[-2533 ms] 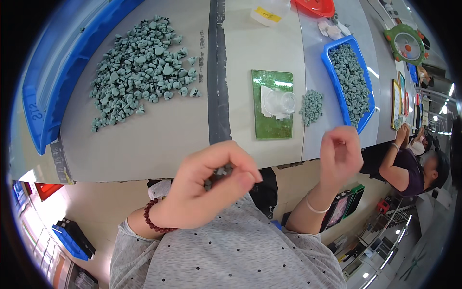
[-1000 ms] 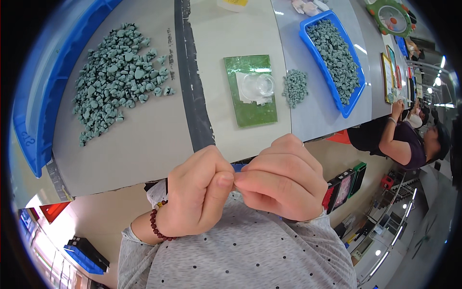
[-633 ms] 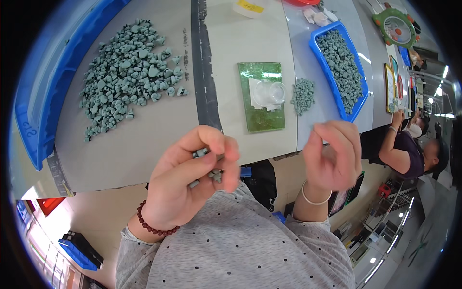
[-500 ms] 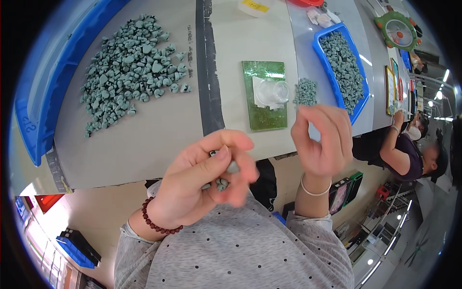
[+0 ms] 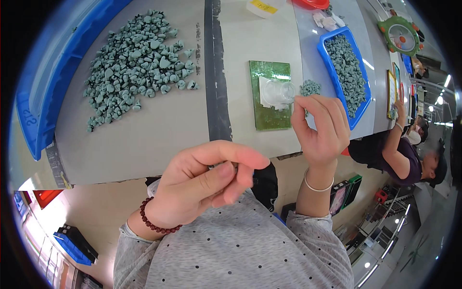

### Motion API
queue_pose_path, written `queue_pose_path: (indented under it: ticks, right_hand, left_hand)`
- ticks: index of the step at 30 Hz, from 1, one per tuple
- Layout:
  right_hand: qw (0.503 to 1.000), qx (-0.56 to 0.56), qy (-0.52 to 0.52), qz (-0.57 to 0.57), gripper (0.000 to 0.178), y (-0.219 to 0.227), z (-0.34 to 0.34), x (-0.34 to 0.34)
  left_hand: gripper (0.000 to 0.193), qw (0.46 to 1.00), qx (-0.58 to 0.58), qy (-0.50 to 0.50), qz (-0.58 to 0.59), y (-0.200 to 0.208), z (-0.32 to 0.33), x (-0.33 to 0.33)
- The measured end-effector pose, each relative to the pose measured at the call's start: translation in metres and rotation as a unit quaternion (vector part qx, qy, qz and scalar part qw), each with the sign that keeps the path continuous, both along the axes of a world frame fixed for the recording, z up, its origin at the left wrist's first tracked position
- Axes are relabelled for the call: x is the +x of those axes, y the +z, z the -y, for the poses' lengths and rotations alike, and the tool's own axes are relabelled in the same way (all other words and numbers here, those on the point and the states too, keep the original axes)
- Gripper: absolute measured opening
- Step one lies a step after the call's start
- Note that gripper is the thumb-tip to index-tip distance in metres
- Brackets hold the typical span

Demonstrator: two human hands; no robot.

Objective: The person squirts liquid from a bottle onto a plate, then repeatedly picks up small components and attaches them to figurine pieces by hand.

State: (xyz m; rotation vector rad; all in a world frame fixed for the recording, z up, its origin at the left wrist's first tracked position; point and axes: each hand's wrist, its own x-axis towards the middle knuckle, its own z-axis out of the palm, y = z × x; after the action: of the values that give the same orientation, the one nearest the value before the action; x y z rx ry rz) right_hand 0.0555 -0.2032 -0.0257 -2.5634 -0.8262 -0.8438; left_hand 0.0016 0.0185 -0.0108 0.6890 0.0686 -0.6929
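Note:
My left hand [image 5: 202, 180] is curled closed in front of my chest, above the table's near edge. Small grey-green pieces lie inside it; its fingers now cover nearly all of them. To the right, my right hand [image 5: 323, 126] is raised with thumb and forefinger pinched together. Whatever is in that pinch is too small or hidden to make out. The fingertips are beside a clear round dish [image 5: 285, 90] on a white sheet [image 5: 264, 98], which lies on a green board [image 5: 259, 118]. Just beyond them is a small pile of tiny grey-green pieces [image 5: 310, 87].
A large heap of grey-green pieces [image 5: 139, 62] spreads over the left tabletop, beside a long blue tray [image 5: 72, 62]. A second blue tray [image 5: 368, 91] full of smaller pieces stands at right. Farther off are a white tub [image 5: 257, 8], a green fan [image 5: 398, 36] and a seated person [image 5: 406, 154].
My left fingers have closed further over the pieces, hiding them. My right hand has shifted slightly, its pinch now tighter and beside the clear dish. The view has moved a little.

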Motion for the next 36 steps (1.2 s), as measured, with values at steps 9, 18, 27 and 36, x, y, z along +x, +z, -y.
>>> queue_pose_path:
  ticks: [9, 18, 27, 36]
  right_hand:
    - [1.000, -0.004, 0.008, -0.007, 0.019, 0.004, 0.000, -0.002]
    - [0.944, 0.278, 0.062, -0.168, 0.023, 0.034, -0.029, -0.039]
    - [0.919, 0.320, 0.094, -0.209, 0.013, 0.040, -0.041, -0.050]
    - [0.916, 0.358, 0.035, -0.175, 0.020, 0.018, -0.043, -0.065]
  left_hand:
    - [0.046, 0.997, -0.022, 0.007, 0.069, -0.009, -0.001, -0.004]
    - [0.033, 0.990, 0.096, 0.023, 0.101, 0.000, 0.006, 0.000]
    - [0.020, 0.958, 0.125, 0.078, 0.247, -0.011, -0.001, -0.003]
    - [0.014, 0.961, 0.089, 0.106, 0.239, -0.013, 0.015, -0.008]
